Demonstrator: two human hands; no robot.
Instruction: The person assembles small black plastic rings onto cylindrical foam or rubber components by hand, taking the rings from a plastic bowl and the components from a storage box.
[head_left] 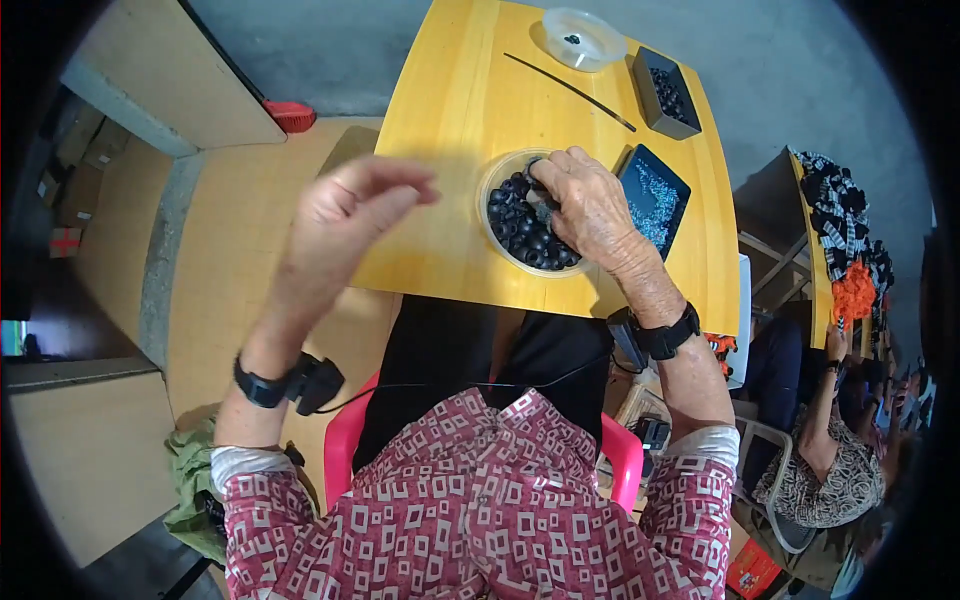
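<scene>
A round clear plastic tub (489,235) stands at the near edge of the yellow table, holding many small, round black plastic pieces (530,236), some with holes. Over the tub's right side, my right hand (590,205) bends its fingers down among the pieces. Something dark grey shows at those fingertips; what they grip cannot be made out. My left hand (355,210) hovers left of the tub, apart from it. Motion smears its bent fingers and thumb, so I cannot tell whether anything is between them. Both wrists wear black straps with small boxes.
Right of the tub lies a dark tray (655,200) with small pale bits. Farther back are a thin dark strip (570,91), a black box (668,95) of dark pieces and a clear bowl (583,40). At the right, another person (825,460) sits by a table with black-and-white striped items.
</scene>
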